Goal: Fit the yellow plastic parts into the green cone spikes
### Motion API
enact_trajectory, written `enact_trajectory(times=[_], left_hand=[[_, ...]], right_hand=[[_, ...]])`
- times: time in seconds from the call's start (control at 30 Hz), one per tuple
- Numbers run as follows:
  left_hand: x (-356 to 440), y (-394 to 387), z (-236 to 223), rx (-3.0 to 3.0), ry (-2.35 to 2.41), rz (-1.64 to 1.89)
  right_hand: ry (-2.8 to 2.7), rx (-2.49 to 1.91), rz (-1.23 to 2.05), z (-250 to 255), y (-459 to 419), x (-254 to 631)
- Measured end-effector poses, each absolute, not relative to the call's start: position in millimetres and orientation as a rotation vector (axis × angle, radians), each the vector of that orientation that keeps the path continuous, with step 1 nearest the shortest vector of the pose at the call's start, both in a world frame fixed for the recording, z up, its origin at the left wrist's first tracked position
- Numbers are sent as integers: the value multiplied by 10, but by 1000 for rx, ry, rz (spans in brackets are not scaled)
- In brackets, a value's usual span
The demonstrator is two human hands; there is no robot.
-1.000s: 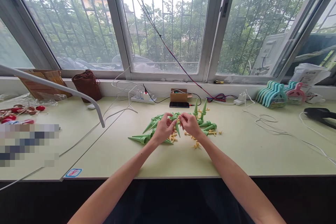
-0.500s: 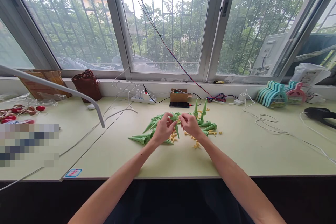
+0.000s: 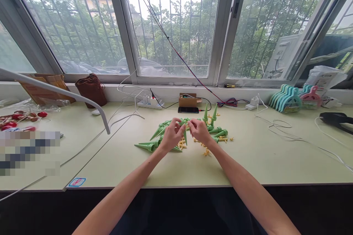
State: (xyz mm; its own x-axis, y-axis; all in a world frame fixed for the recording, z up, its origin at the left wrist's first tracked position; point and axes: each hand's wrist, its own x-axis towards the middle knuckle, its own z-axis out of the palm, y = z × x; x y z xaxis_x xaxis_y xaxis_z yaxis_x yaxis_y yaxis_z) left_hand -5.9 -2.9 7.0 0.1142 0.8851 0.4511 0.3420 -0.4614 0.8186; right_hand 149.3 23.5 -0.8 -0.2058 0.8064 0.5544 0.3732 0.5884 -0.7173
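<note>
Pinched in my left hand (image 3: 173, 134) is a green plant watering spike (image 3: 185, 137), its pointed end hanging down over the table. My right hand (image 3: 199, 129) is closed, fingertips together right beside the spike's upper end; what they hold is too small and hidden to make out. More green spikes (image 3: 146, 146) lie around both hands, several in a heap behind the left one. Two spikes (image 3: 214, 114) stand point up beyond my right hand. Small yellow valve pieces (image 3: 206, 152) are scattered between and beside my wrists.
A phone (image 3: 188, 110) lies before a small cardboard box (image 3: 188, 100) at the back. A power strip (image 3: 151, 103) and loose cables are to its left. Turquoise plastic clips (image 3: 285, 99) stand at the back right. A grey curved arm (image 3: 91, 101) reaches in from the left.
The hanging tip of the spike has swung slightly left and stands a little more upright. Both hands stay almost in the same place.
</note>
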Motion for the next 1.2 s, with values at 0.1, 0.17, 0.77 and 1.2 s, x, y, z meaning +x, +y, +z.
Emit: enact_trajectory(times=[0.1,0.17,0.77,1.2], left_hand=[[-49,-25,74,1791,1188,1358],[-47,-17,75,1745,1188,1365],[-86,11,129,1168,978,1078],[-91,5,137,1179,907,1067]], right_hand=[[-1808,-971,534,-2,227,1486],[-1806,-976,534,-2,223,1480],[-1780,-868,605,-19,213,1478],[-1793,-911,593,12,220,1508]])
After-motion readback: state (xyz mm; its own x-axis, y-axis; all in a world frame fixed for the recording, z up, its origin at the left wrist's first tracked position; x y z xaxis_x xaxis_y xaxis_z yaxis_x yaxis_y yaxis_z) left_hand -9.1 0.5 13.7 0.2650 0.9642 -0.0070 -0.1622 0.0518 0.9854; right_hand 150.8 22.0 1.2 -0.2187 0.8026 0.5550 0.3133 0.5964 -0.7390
